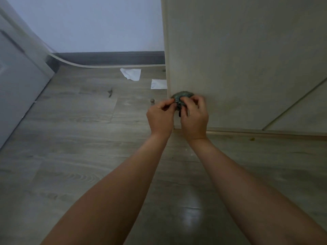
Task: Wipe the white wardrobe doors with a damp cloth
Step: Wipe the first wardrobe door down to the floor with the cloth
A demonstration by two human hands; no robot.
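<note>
Cloth (180, 99) was dark, bunched, against door (238, 59) near btm corner; your L hand (160, 117) and R hand (194, 119) both pinched it.

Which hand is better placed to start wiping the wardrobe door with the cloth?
Probably the right hand. Both hands pinch the bunched dark green cloth, but the right one lies in front of the white wardrobe door panel, while the left hand sits out past the door's left edge, over the grey wood-look floor.

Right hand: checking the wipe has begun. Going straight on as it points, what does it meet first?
Likely the wardrobe door, right behind the cloth the right hand holds; depth unclear.
</note>
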